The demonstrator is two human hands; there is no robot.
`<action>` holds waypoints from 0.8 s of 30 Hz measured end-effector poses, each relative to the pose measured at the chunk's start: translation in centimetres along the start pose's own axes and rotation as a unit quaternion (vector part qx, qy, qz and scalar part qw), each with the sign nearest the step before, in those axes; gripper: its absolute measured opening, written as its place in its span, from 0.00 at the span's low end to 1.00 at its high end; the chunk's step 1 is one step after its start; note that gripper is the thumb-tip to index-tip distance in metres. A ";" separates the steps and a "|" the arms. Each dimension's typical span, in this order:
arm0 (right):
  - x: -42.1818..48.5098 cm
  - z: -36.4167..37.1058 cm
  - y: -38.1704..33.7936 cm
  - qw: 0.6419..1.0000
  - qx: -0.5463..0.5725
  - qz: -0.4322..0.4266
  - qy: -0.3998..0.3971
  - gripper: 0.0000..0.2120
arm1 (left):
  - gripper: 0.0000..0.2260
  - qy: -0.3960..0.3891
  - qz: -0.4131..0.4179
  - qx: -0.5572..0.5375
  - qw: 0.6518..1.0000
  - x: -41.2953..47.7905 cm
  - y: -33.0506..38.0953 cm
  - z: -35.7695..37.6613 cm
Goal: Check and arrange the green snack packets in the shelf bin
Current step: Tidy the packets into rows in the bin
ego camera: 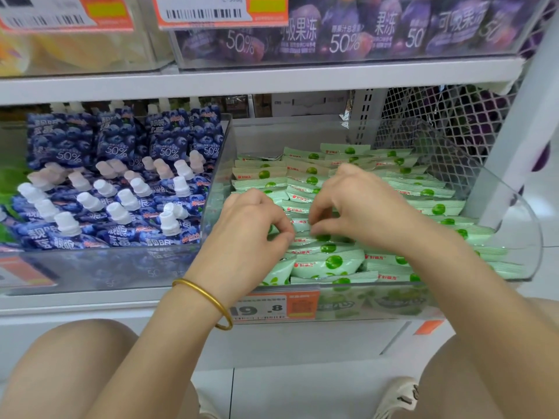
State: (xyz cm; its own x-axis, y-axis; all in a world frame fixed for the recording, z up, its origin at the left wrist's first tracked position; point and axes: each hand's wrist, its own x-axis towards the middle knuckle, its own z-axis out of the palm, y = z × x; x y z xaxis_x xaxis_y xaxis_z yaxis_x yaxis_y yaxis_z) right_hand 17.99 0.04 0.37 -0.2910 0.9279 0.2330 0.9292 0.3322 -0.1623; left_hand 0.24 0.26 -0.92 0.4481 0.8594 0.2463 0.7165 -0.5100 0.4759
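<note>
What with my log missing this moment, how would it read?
left hand: pinches green packets | right hand: pinches green packets | phase: arranging

You had bright, even light with only soft shadows. Reflections hazed the clear front of the bin (393, 300); the top labels (205, 10) were blurred, and the wide lens bent the frame's edges.

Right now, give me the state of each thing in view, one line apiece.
Green packets, sealed, lying in overlapping rows.
Left hand, fingers curled, pinching a packet.
Right hand, fingers curled, pinching a packet.
Clear bin, open on top, holding the packets.
Blue pouches, capped, piled in the next bin.
Price tag, on the bin front, partly hidden.
</note>
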 end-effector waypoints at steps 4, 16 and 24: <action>0.3 0.6 0.0 0.999 -0.025 -0.024 -0.008 0.07 | 0.04 -0.007 0.006 0.008 1.000 -0.1 -0.2 0.0; -0.3 1.0 0.5 0.999 0.019 -0.027 0.001 0.05 | 0.04 -0.004 0.010 0.015 1.000 -0.2 -0.2 0.0; -0.6 0.2 0.2 0.999 0.032 0.016 0.008 0.07 | 0.04 0.016 0.020 0.031 0.999 -0.1 -0.3 0.3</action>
State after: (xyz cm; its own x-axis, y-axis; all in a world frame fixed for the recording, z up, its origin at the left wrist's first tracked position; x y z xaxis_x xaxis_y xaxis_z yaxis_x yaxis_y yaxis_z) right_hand 18.35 -0.44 -0.05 -0.2575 0.9354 0.2423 0.9211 0.3134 -0.2311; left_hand 0.09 0.29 -1.32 0.4596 0.8389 0.2916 0.7306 -0.5438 0.4130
